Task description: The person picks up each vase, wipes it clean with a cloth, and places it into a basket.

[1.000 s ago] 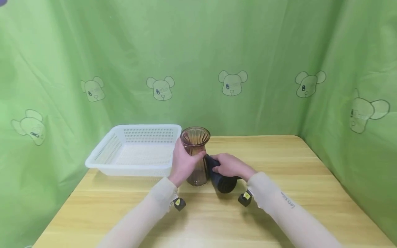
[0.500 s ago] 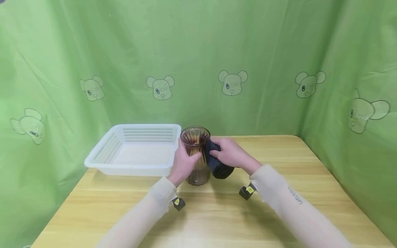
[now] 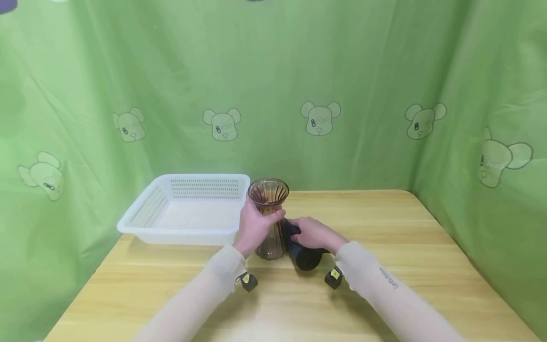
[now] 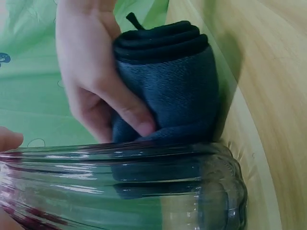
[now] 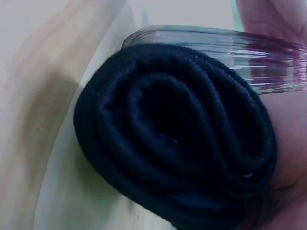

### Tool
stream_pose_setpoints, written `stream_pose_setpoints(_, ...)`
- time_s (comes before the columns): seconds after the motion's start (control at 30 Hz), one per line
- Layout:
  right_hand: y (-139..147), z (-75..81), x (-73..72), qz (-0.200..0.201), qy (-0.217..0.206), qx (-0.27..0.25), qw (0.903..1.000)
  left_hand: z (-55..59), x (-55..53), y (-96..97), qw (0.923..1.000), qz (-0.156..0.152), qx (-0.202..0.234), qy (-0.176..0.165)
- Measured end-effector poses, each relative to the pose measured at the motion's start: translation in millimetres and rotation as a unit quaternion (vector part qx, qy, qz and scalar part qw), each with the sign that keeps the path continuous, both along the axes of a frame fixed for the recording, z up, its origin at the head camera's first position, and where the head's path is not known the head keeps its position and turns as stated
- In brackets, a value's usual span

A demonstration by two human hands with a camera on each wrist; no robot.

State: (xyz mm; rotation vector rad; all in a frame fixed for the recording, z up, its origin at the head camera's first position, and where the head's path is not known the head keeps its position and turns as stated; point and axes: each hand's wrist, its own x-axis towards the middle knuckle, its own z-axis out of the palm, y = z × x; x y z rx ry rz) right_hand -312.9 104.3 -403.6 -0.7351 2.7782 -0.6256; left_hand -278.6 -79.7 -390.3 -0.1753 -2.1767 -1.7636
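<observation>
A ribbed, brownish-purple glass vase (image 3: 271,248) with a flared rim stands upright on the wooden table. My left hand (image 3: 254,228) grips its narrow middle from the left, thumb across the near side. On the other side, my right hand (image 3: 315,232) holds a rolled dark navy towel (image 3: 308,259) against the lower part of the glass. The towel (image 4: 168,91) looks plush in the left wrist view, its coiled end topped by a small loop. In the right wrist view, the rolled end (image 5: 177,120) hides much of the vase and of my right hand.
A white perforated plastic basket (image 3: 192,232) sits close to the vase's left, with nothing visible inside. Behind the table (image 3: 376,213) hangs a green curtain (image 3: 273,61) printed with bear faces, which also closes off both sides.
My right hand carried the towel up along the vase's side half a second ago, and now it is back lower down. The left hand and the vase keep their place.
</observation>
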Motion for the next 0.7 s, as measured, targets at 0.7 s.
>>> stream_pose_setpoints(0.7, 4, 59.4, 10.5, 0.013, 0.091, -0.058, 0.9941, 0.7, 4.6, -3.2, 0.9989, -0.024, -0.040, -0.001)
